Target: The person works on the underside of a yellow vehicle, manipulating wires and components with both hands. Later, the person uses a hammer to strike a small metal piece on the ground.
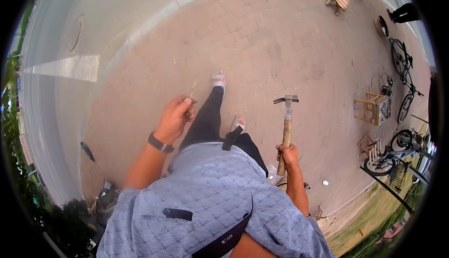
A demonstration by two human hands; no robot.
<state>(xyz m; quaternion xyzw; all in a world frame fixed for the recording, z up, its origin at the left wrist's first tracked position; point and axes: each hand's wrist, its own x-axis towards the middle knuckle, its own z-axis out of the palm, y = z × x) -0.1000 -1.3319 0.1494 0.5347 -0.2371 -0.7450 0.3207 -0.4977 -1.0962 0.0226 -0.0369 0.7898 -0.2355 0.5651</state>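
My right hand point(288, 155) is closed around the lower wooden handle of a claw hammer point(286, 129). The hammer points away from me with its metal head at the far end and the claw toward the left. Between thumb and fingers, my left hand point(177, 116) pinches a thin pale strand point(193, 89) that sticks up past the fingertips. Its kind is too fine to make out. Both hands are apart, out in front of my body, above the pavement.
Brick pavement point(280, 38) spreads ahead, bordered by a curb point(170, 9) and a road on the left. To the right stand a wooden stool point(372, 109), a bicycle point(401, 66) and another bike point(379, 164). A slatted wooden stool point(337, 1) and a person's dark leg point(405, 13) are farther off.
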